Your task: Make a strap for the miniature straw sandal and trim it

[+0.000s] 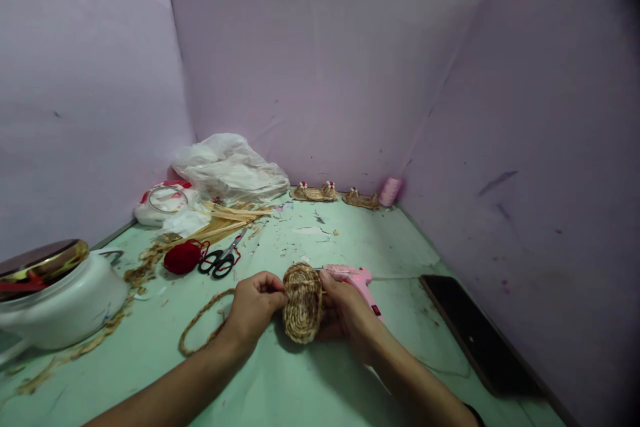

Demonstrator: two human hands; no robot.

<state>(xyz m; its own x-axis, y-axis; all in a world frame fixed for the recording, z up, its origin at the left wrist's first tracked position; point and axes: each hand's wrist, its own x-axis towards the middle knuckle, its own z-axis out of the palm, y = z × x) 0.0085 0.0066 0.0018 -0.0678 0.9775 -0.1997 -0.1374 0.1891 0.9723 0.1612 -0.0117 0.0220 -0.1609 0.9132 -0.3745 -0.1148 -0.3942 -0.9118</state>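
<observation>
A small oval slipper sole of woven straw (303, 303) is held up off the table between my two hands. My right hand (350, 310) grips its right edge, thumb on the upper part and fingers partly hidden behind. At its left edge my left hand (255, 303) is closed in a pinch; what exactly lies between those fingertips is hard to see. A braided straw cord (187, 337) loops on the table beside my left wrist, partly hidden by it. Just behind my right hand lies a pink glue gun (363, 277).
Black-handled scissors (220, 261) and red yarn (183, 257) lie left, near straw strips (225, 220). A white pot (75, 300) stands at far left, a dark phone (475, 333) at right. Small straw slippers (315, 194), a pink thread spool (390, 191) and a plastic bag (230, 167) line the back.
</observation>
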